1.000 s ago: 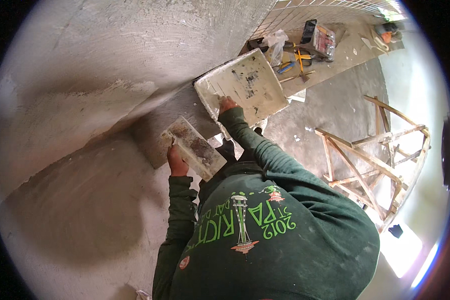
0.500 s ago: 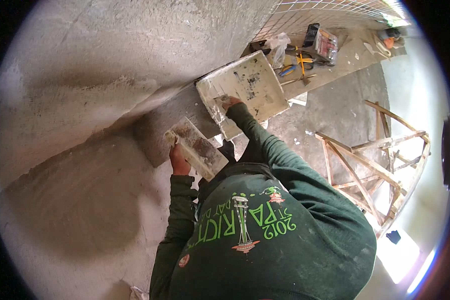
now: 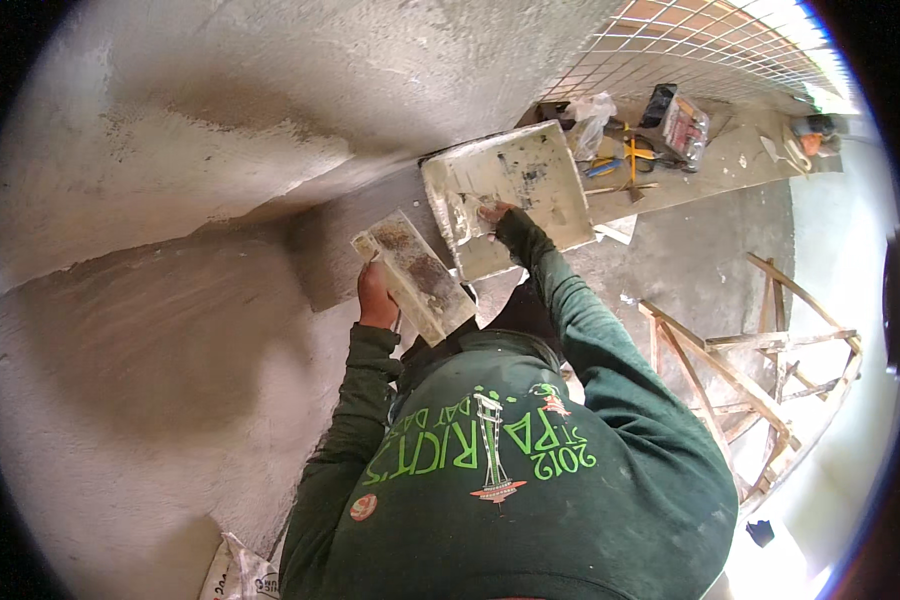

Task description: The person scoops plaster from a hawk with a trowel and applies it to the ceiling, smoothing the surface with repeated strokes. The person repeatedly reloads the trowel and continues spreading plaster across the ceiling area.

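Left hand (image 3: 376, 298) grips trowel (image 3: 415, 275) against grey wall (image 3: 220, 130). Right hand (image 3: 492, 213) holds square hawk (image 3: 510, 190), just right of trowel.

A: Where does the camera sit?
B: On the person's head, looking steeply down past the green sweatshirt (image 3: 510, 470), close to the plastered wall (image 3: 220, 150).
A: Another view?
B: No, only this fisheye one.
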### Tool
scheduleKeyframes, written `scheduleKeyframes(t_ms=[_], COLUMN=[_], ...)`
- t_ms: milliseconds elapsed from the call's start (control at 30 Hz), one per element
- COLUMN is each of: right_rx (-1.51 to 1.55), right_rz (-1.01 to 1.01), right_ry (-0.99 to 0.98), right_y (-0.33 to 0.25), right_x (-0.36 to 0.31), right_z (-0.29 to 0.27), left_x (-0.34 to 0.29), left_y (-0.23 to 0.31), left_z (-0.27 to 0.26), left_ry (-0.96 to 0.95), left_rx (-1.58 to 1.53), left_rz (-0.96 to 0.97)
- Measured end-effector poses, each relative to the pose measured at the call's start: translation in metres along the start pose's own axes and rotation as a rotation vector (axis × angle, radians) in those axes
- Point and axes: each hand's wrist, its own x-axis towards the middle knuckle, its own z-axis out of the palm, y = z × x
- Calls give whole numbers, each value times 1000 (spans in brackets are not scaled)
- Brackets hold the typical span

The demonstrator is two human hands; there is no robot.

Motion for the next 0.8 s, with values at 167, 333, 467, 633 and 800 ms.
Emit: scheduleKeyframes(t_ms=[167,333,467,633,800], right_rx=[-10,335,135,-411,-556], right_rz=[-382,-277,-584,-1305,-1856], right_ry=[-128,-206,-170,64,-9], right_y=[-54,-109,-179,-206,-255], right_x=[-64,-115,-191,-208,-261], right_z=[-31,-77,-76,-94,-88], left_x=[-3,43,51,80,101], left_y=[-46,67,125,250,326], left_z=[65,64,68,51,24], left_ry=[21,-58,-22,48,93], left_rx=[-324,-139,-7,-695,-1369], left_rz=[-174,7,76,-232,-520])
